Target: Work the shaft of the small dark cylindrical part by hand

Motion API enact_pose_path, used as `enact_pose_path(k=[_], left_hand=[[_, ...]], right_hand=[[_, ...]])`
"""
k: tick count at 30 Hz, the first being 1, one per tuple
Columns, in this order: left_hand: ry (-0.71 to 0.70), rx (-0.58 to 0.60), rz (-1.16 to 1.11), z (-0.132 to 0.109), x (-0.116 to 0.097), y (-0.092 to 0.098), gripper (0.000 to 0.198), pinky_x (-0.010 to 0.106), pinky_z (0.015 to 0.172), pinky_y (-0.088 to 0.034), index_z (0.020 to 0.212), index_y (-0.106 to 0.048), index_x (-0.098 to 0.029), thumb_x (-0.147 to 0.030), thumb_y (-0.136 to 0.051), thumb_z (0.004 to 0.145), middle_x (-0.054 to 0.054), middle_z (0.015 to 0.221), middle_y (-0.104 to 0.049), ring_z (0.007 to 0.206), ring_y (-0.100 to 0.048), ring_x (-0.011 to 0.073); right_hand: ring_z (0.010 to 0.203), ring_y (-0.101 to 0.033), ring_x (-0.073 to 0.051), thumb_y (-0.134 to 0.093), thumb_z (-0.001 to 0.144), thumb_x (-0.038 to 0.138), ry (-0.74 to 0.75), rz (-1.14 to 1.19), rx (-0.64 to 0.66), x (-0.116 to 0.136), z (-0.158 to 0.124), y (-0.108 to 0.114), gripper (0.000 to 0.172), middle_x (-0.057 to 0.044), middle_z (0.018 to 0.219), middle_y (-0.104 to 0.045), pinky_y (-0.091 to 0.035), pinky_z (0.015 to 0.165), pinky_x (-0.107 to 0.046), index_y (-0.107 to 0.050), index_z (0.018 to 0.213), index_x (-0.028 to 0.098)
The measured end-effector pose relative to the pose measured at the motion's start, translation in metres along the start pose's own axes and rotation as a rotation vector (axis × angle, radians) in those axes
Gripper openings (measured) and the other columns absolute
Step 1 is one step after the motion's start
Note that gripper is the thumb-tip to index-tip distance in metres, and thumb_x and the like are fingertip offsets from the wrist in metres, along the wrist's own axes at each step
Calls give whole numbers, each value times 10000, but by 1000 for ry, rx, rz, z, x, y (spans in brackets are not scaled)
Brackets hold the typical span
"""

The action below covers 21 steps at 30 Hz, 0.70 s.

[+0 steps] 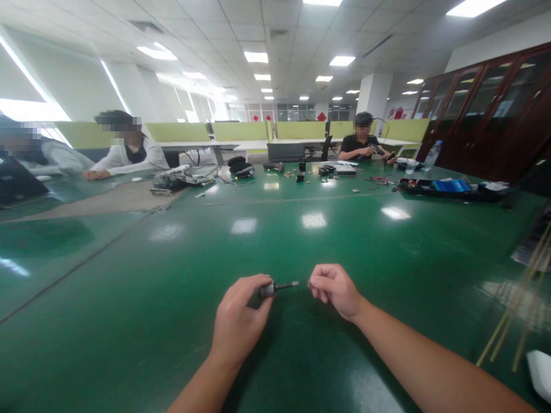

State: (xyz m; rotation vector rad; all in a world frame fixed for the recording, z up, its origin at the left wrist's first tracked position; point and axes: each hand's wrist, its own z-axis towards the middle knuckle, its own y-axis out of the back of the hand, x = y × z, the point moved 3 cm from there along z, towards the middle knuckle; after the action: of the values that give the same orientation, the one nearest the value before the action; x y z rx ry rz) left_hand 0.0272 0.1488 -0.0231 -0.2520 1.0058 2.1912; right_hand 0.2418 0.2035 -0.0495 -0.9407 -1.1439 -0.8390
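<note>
My left hand point(243, 312) grips a small dark-and-silver cylinder with a thin shaft point(267, 289), wrapping thumb and fingers around its body. The shaft points right and ends in a bright metal tip. Just to the right of that tip, with a small gap between, is my right hand point(333, 289). Its thumb and fingertips are pinched together; anything between them is too small or too hidden to name. Both hands are over the near part of the green table point(172, 275).
Electronics and loose parts point(172, 179) lie along the table's far side, with a black tray point(447, 192) holding blue items at right. A clear bottle point(433, 156) stands behind it. Thin sticks point(516, 310) cross the right edge. Several people sit around, one person point(361, 143) handling a dark object.
</note>
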Motion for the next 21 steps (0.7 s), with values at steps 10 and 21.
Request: enact_pose_path(k=[10, 21], left_hand=[[107, -127, -7, 6, -9, 9, 375, 391, 935, -481, 1219, -607, -252, -379, -676, 873, 49, 1069, -658, 1004, -606, 228], [599, -2, -500, 1, -20, 48, 529, 362, 952, -538, 1065, -621, -195, -482, -828, 671, 90, 1119, -685, 1023, -663, 254]], right_hand=[[379, -320, -86, -574, 849, 521, -9, 145, -142, -9, 8, -1, 513, 71, 393, -300, -312, 473, -263, -396, 479, 214], [398, -332, -84, -540, 835, 595, -7, -73, 108, -6, 4, -10, 545, 51, 408, -359, -253, 457, -261, -404, 473, 210]])
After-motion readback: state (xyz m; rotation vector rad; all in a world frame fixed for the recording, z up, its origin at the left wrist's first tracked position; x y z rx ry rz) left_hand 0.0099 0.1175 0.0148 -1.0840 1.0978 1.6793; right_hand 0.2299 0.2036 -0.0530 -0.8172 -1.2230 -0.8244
